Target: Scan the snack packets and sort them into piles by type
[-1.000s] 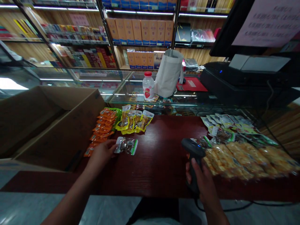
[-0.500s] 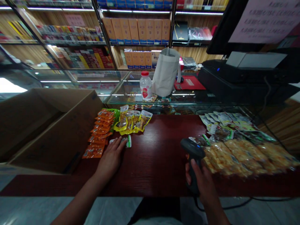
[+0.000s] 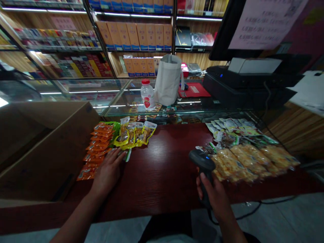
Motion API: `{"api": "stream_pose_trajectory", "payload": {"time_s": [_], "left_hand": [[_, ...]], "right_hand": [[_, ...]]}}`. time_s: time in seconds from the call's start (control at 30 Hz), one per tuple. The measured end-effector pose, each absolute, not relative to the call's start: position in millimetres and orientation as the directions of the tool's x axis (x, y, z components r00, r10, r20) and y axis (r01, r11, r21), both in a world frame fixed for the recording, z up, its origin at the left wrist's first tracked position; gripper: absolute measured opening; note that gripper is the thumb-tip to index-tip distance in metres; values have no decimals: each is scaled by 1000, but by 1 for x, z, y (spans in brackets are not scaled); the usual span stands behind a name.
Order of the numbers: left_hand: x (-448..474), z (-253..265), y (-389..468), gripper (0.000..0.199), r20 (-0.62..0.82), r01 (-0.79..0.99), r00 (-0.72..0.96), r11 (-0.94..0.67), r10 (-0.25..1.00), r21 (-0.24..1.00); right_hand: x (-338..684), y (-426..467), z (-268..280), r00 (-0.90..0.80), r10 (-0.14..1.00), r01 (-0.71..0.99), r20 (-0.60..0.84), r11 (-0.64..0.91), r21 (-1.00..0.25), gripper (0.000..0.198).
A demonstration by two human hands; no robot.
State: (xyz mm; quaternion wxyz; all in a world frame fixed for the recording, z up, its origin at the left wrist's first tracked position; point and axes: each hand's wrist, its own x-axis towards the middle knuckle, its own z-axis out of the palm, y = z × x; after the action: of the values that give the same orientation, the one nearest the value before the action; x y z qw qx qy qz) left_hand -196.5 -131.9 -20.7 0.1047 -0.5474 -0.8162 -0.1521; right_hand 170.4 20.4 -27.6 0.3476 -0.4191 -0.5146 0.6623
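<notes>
Currently, the left hand (image 3: 107, 172) lies over a small green-edged packet (image 3: 128, 155) on the dark red counter (image 3: 162, 175), its fingers stretched forward and slightly apart. They cover most of the packet, so I cannot tell whether they grip it; only the packet's right end shows. Just ahead is a cluster of yellow-edged packets (image 3: 135, 135), and immediately left runs an overlapping column of orange packets (image 3: 100, 141), with the cardboard box (image 3: 37, 165) bordering that side, leaving little room there.

The right hand (image 3: 215, 192) has its fingers wrapped around the handle of a barcode scanner (image 3: 202, 161). Golden snack packs (image 3: 245, 163) sit close at its right, reaching toward the counter's front edge. A broad stretch of wood separates the two hands, bounded at the back by the glass display case (image 3: 192, 108). Both forearms cross the front edge.
</notes>
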Motion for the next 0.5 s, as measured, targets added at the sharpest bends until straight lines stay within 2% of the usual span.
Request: {"api": "stream_pose_trajectory", "payload": {"time_s": [0.1, 0.27, 0.37, 0.43, 0.5], "left_hand": [[-175, -19, -113, 48, 423, 950, -309, 251, 852, 188], [-106, -22, -25, 42, 297, 916, -64, -62, 953, 396], [-57, -22, 39, 36, 273, 853, 106, -229, 956, 469], [-31, -19, 75, 32, 248, 882, 49, -159, 967, 444], [-13, -15, 100, 40, 158, 931, -78, 15, 984, 364]], "right_hand": [[184, 22, -19, -334, 924, -13, -184, -200, -980, 44], [208, 27, -1, -144, 981, -136, -132, -151, -979, 42], [219, 26, 9, -82, 992, -207, -95, -110, -972, 38], [225, 21, 14, -58, 996, -237, -74, -85, -968, 38], [229, 16, 17, -40, 998, -235, -53, -61, -970, 36]]}}
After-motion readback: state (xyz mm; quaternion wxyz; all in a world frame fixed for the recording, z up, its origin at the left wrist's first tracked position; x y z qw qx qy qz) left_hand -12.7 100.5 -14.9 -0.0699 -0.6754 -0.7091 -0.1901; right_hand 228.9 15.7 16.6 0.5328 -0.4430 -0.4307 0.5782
